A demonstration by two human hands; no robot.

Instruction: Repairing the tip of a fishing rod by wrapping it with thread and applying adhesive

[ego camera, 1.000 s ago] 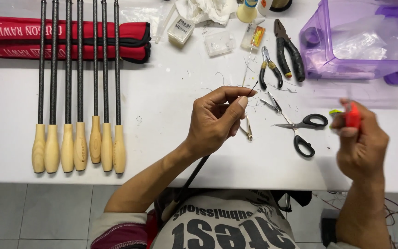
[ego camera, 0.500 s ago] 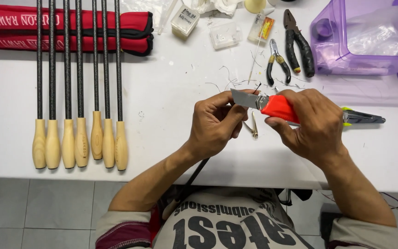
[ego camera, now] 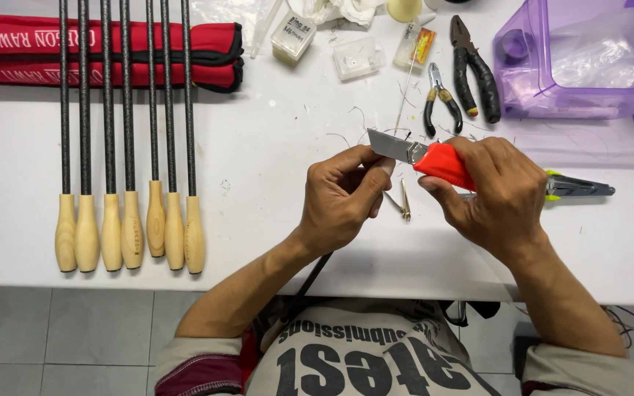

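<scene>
Knife position: an orange-handled utility knife (ego camera: 434,158) is held above the white table (ego camera: 273,147), between the two hands, its grey blade pointed toward the left hand.
Rod position: a thin dark rod (ego camera: 315,273) is seen running from under the left hand down past the table edge toward the person's lap; its upper end is hidden inside the fingers.
Materials: the knife handle is smooth orange plastic, the blade flat bare metal with an angled tip; the rod is black and slender.
Left hand (ego camera: 343,198): curled nearly shut, thumb and fingertips pinched together just beside the blade tip; the rod is gripped within it.
Right hand (ego camera: 497,194): closed firmly around the orange handle, thumb laid along its lower side.
Under the right hand: scissors (ego camera: 577,188) with yellow-green trim are partly covered by it, lying flat on the table.
Left of the table: seven black rods with pale wooden handles (ego camera: 130,231) are laid side by side, across a red fabric roll (ego camera: 23,51).
Far side: two pliers (ego camera: 460,81) with dark grips are laid beside a clear purple plastic box (ego camera: 588,59).
</scene>
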